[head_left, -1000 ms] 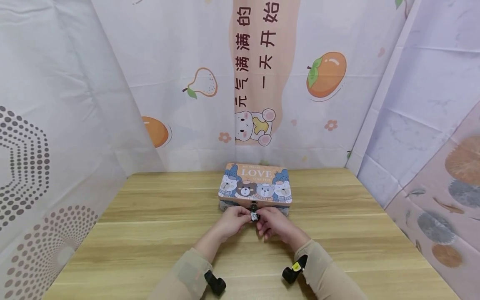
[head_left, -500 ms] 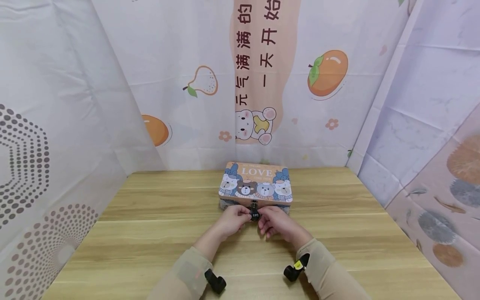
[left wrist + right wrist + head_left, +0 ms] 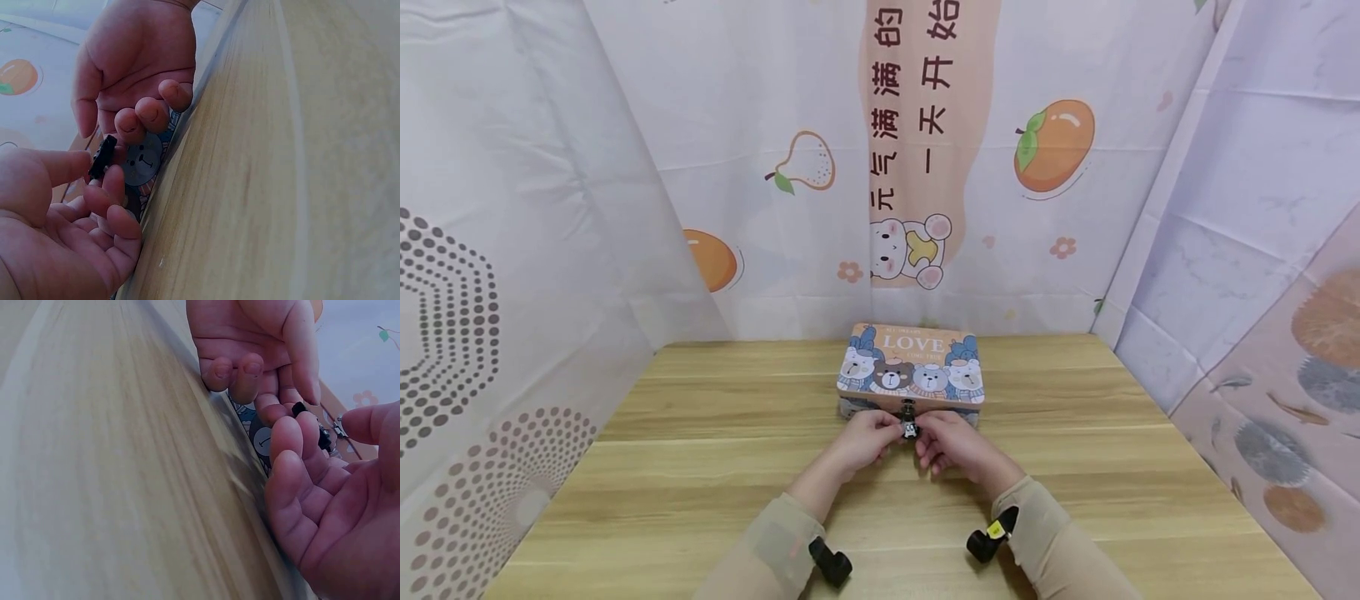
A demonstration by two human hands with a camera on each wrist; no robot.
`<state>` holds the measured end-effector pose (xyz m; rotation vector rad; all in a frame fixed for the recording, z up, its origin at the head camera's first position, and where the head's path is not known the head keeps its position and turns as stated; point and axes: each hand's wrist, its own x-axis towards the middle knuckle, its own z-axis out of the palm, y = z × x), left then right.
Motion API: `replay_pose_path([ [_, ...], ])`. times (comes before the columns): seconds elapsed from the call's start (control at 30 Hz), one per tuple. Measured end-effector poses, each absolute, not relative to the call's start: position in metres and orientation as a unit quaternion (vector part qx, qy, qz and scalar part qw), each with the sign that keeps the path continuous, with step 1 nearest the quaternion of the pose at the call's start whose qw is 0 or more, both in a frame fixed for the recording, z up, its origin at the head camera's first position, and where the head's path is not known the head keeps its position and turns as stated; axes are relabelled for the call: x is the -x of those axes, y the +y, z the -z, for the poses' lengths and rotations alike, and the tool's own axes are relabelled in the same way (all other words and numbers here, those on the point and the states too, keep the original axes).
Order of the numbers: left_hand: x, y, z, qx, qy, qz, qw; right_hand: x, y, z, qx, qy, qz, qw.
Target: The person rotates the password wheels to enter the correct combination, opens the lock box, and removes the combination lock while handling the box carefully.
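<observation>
Turned since half a second ago, a small dark padlock [image 3: 911, 429] shows its pale-marked face at 6 o'clock on the tin [image 3: 917, 362], pinched by curled fingers: left hand [image 3: 863, 439] at its nine, right hand [image 3: 952, 442] at three. Uneven finger pressure could twist it free.

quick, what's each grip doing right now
Left grip: closed, pinching the black padlock.
Right grip: right beside the padlock; cannot tell whether it holds it too.
</observation>
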<state>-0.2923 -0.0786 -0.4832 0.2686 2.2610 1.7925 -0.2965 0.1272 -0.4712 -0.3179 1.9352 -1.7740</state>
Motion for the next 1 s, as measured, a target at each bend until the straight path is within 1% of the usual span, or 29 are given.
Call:
replay_pose_path([
  [0.23,0.292,-0.080,0.483,-0.091,0.777,-0.610,0.123,0.296,0.125,0.470,0.113,0.714,0.644,0.249],
  [0.73,0.293,-0.079,0.485,-0.095,0.778,-0.608,0.126,0.298,0.125,0.481,0.129,0.734,0.623,0.237],
  [1.0,0.292,-0.080,0.483,-0.096,0.777,-0.609,0.125,0.297,0.122,0.481,0.131,0.739,0.619,0.231],
])
